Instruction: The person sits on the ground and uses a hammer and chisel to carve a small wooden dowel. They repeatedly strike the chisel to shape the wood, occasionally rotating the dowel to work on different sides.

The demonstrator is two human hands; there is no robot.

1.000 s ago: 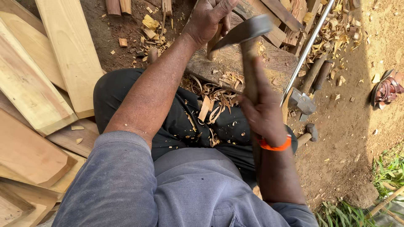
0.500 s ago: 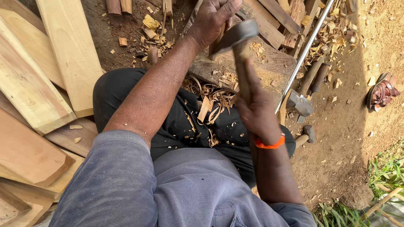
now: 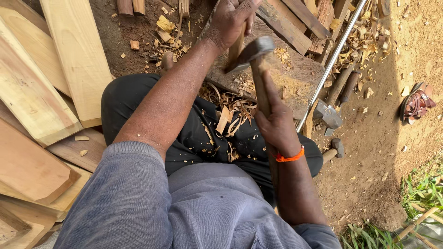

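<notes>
Right hand (image 3: 277,122) wrapped tight round adze (image 3: 256,64) handle, iron head raised over chopping block (image 3: 295,76), left hand (image 3: 230,18) clenched on wood piece (image 3: 236,46) standing on block, upper end hidden in fist, fingertips cut off by frame top.

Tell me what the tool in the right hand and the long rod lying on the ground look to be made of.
Tool: dull grey head, likely forged steel, on a brown wooden handle with visible grain, gripped by the right hand. Rod: bright, silvery and smooth, apparently polished or plated metal.
</notes>
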